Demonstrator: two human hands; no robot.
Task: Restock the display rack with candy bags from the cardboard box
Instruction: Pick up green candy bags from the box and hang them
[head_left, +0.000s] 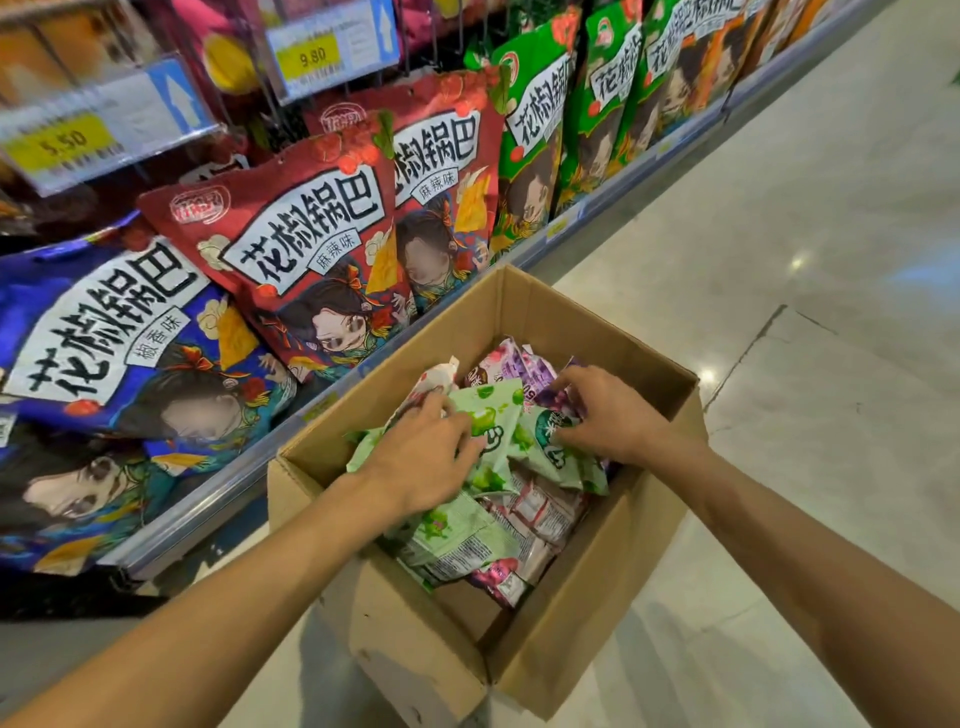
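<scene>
An open cardboard box (524, 649) stands on the floor beside the shelf. It holds several small candy bags, green (493, 415), pink and purple (524, 366). My left hand (426, 457) reaches into the box and its fingers curl round the edge of a green candy bag. My right hand (608, 410) is in the box too, pinching the top of a purple bag (553, 395) that lies over another green bag (556, 452). The display rack (78, 119) with wire hooks and price tags hangs at upper left.
The bottom shelf (218, 488) on the left holds large snack bags: blue (104, 353), red (311, 260) and green (535, 130), leaning outward close to the box. Pale tiled floor (805, 260) stretches away on the right.
</scene>
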